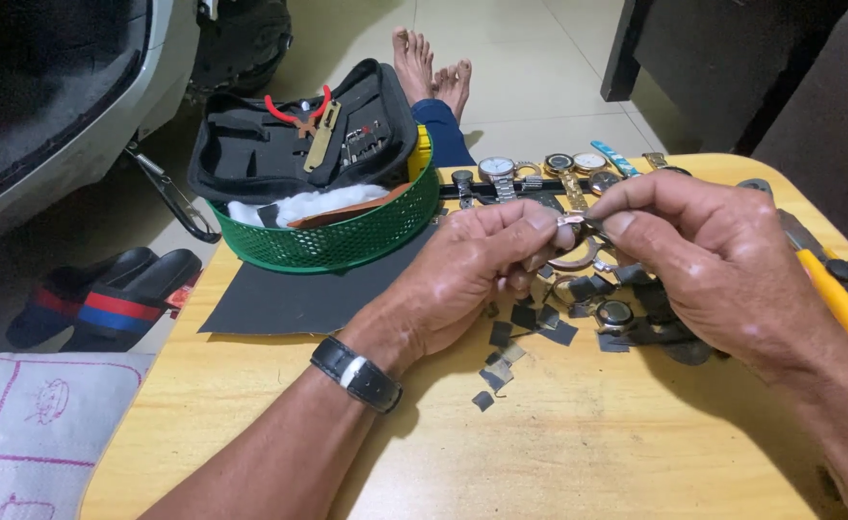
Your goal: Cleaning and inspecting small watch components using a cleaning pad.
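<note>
My left hand [477, 265] and my right hand [708, 255] meet above the middle of a low wooden table [578, 443]. Between their fingertips they pinch a small metal watch part [578, 231] with a curved rose-gold band piece hanging below it. A black strap with a white stripe sits on my left wrist [356, 374]. Under the hands lie small dark scraps [530, 323] and a round watch case [616, 313].
A green basket [332, 246] holding an open black tool case [299, 135] and white cotton stands at the back left on a dark sheet [299, 294]. Several wristwatches [539, 173] line the far edge. A yellow-handled tool [843, 303] lies at right. Sandals [106, 299] lie on the floor.
</note>
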